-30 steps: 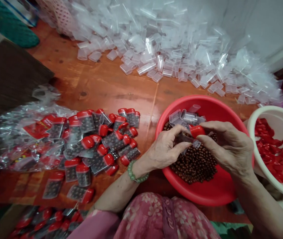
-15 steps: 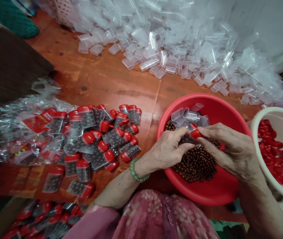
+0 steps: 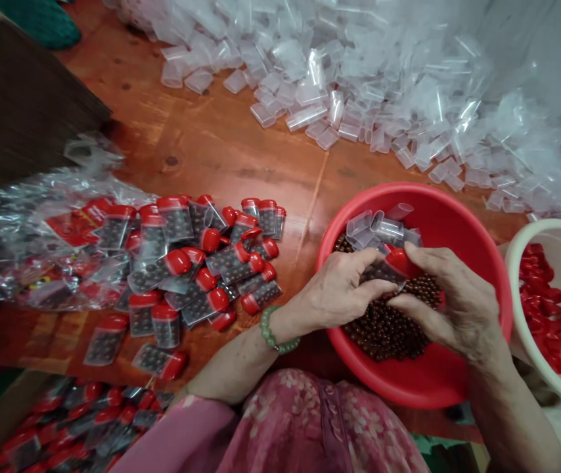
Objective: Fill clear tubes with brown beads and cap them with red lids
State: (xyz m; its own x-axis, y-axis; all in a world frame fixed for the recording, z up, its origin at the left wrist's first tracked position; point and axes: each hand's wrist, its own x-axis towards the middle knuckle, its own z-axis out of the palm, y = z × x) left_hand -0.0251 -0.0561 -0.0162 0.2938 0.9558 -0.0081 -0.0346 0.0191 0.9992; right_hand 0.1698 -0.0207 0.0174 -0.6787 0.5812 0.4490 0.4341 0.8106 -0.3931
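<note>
Over a red basin [image 3: 462, 374], my left hand [image 3: 342, 289] pinches a small clear plastic container [image 3: 383, 272] filled with dark brown balls. A red cap [image 3: 401, 263] sits on the container's right end. My right hand [image 3: 458, 299] is at that end, its index finger against the cap and its thumb lower, by the container's edge. Below both hands, a heap of loose brown balls [image 3: 393, 332] lies in the basin. Several empty clear containers [image 3: 389, 230] rest on the heap's far side.
Capped, filled containers [image 3: 201, 305] are heaped on the wooden surface [image 3: 241, 164] at left, beside a clear plastic bag [image 3: 19, 217]; more lie lower down [image 3: 78, 427]. Empty clear sleeves [image 3: 330, 92] pile up at the back. At right, a white tub [image 3: 517, 282] holds red caps [image 3: 549, 315].
My right hand's thumb and index finger have spread further apart around the capped end, and more of the red cap shows. My left hand keeps its hold. The view has shifted slightly.
</note>
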